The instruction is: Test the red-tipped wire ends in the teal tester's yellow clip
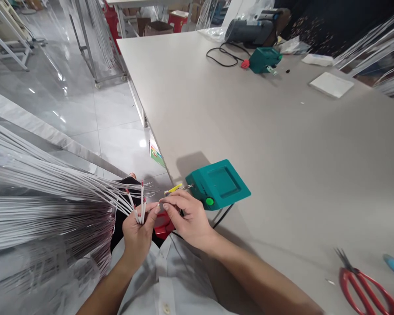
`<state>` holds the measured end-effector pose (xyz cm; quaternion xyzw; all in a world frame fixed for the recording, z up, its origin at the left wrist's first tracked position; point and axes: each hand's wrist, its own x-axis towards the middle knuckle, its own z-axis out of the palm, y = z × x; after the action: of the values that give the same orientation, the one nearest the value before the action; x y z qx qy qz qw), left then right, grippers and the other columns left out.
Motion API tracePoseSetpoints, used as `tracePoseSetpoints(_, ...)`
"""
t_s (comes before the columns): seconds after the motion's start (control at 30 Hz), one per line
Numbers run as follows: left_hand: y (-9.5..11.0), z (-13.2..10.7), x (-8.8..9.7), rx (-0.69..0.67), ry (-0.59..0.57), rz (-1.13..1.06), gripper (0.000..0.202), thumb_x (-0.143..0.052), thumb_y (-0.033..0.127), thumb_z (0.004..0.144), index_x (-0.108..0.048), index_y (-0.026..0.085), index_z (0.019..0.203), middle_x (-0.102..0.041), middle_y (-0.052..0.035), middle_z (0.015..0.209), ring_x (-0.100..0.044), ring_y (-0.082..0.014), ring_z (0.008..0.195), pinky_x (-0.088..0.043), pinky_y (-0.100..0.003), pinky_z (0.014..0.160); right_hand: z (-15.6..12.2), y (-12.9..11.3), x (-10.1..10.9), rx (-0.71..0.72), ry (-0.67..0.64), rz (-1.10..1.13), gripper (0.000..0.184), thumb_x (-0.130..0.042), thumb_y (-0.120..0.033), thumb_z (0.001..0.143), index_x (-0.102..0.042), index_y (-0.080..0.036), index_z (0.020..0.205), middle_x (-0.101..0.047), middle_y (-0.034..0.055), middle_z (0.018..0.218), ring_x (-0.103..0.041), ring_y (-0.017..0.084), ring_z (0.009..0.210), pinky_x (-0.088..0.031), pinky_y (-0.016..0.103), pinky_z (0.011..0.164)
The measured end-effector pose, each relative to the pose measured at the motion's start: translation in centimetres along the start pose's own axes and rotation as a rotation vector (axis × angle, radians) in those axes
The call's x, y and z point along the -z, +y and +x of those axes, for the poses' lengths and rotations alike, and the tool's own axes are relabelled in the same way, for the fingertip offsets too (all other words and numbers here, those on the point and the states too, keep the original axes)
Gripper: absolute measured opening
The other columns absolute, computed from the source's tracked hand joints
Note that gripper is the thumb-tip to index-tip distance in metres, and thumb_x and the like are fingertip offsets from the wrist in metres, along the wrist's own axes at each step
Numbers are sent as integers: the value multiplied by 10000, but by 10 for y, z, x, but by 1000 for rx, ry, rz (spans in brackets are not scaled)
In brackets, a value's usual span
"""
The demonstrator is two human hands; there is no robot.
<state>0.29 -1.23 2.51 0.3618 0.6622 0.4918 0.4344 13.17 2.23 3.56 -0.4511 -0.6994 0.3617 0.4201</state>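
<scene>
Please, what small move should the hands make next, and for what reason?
Perhaps the right hand should gently straighten the small pale tip between the two hands. The fingers of both hands meet there, while the left hand steadies a bunch of slim white wires with red ends. Whether the tip is bent, I cannot tell.
</scene>
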Motion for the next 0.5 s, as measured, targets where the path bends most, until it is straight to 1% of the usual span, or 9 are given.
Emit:
tracePoseSetpoints(0.1,0,0,1,-67,-1,68,90,-671,255,671,-713,189,717,-708,-28,720,-627,-178,684,-488,-275,676,1,-1,-2,-17,-1,16,145,-510,-153,792,-652,-183,785,-596,48,736,-580,143,705,-486,258,609)
tracePoseSetpoints(0.2,-2,0,2,-130,-37,175,72,-662,246,677,-710,193,681,-696,-29,697,-617,-177,670,-478,-277,669,1,-1,-4,-17,-19,-31,141,-512,-162,789,-631,-178,715,-576,40,697,-554,135,651,-461,251,568)
tracePoseSetpoints(0.23,-2,-1,2,-128,-49,190,74,-659,248,679,-709,192,677,-692,-30,687,-614,-175,662,-477,-274,654,1,-1,-4,-10,-29,-44,152,-503,-165,794,-620,-180,698,-572,38,686,-545,135,644,-456,253,567)
tracePoseSetpoints(0.3,1,-2,1,-68,-54,141,86,-651,255,686,-701,186,683,-684,-26,661,-608,-166,636,-476,-261,613,2,0,-5,5,-41,-47,173,-479,-172,808,-593,-186,680,-564,32,663,-536,139,649,-460,264,593)
tracePoseSetpoints(0.4,8,-5,-2,70,-50,-27,99,-642,255,689,-685,166,685,-677,-23,631,-608,-153,605,-477,-241,569,2,0,-5,15,-41,-22,187,-460,-180,818,-553,-191,656,-543,19,625,-523,145,653,-469,287,640)
tracePoseSetpoints(0.5,12,-6,-3,113,-56,-96,99,-655,247,670,-682,151,672,-672,-25,629,-609,-148,607,-479,-231,565,2,0,-4,33,-63,-12,180,-455,-176,814,-540,-193,656,-536,17,637,-510,141,642,-475,295,649)
